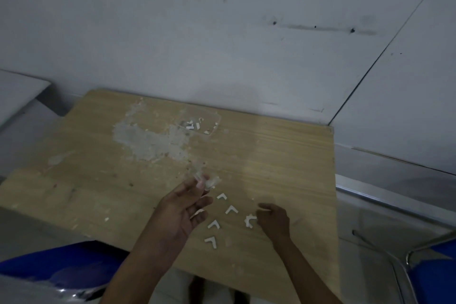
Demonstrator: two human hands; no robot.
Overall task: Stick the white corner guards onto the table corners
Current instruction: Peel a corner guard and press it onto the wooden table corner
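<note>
Both bare forearms reach in from the near edge of the table (283, 145), over its near right part. The left hand (181, 212) is raised with palm turned inward, fingers loosely bent, its thumb and forefinger tips pinching a small clear scrap (209, 181). The right hand (274, 221) lies lower, back up, fingers curled under, its grip closed on a small white piece (250, 221) at the fingertips.

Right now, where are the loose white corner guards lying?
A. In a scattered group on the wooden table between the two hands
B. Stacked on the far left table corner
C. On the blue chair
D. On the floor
A: several L-shaped white corner guards lie on the wooden table between the left hand and the right hand.
</note>
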